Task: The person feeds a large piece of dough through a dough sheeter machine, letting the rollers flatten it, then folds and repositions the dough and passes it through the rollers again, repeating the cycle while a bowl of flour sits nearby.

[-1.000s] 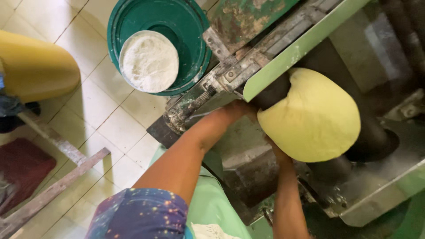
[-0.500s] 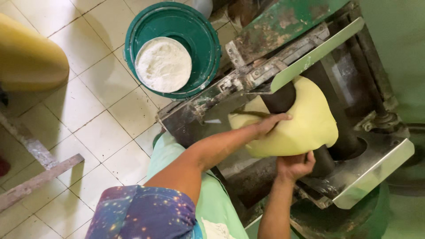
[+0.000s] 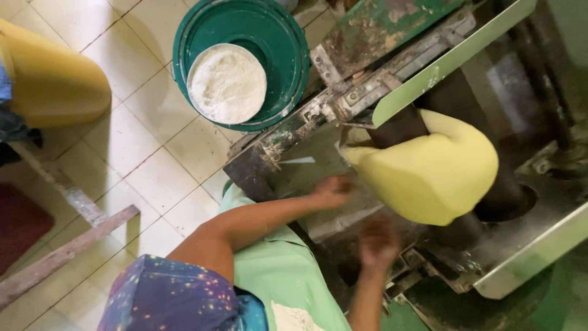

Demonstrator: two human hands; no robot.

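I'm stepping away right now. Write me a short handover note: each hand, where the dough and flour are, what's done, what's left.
Left hand: empty, blurred, over the metal machine bed, just beside the yellow dough sheet; I cannot tell if it touches.
Right hand: empty, blurred, below the dough's lower edge, apart from it.
Dough: draped over the dark roller of the machine, hanging under the light green guard bar.
Flour: white bowl inside the green bucket on the tiled floor.
Done: dough is on the roller.
Left: probably taking hold of the sheet again to guide it.
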